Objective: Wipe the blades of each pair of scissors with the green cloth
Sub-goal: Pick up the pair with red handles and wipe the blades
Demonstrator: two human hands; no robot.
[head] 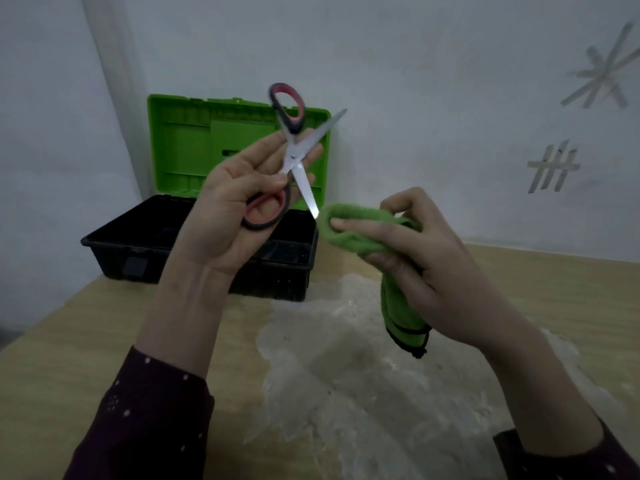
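Note:
My left hand (230,206) holds a pair of scissors (294,157) with black and red handles in the air, blades spread wide. Its thumb pinches the pivot and its fingers curl behind the lower handle loop. One blade points up to the right, the other points down to the right. My right hand (420,268) grips the green cloth (356,233), bunched around its fingers with the tail hanging down. The tip of the lower blade touches the cloth's left edge.
An open toolbox stands behind the hands, with a black base (138,244) and an upright green lid (194,140). The wooden table (69,341) has a pale, worn patch (346,375) in the middle. A white wall with tape marks (554,168) rises behind.

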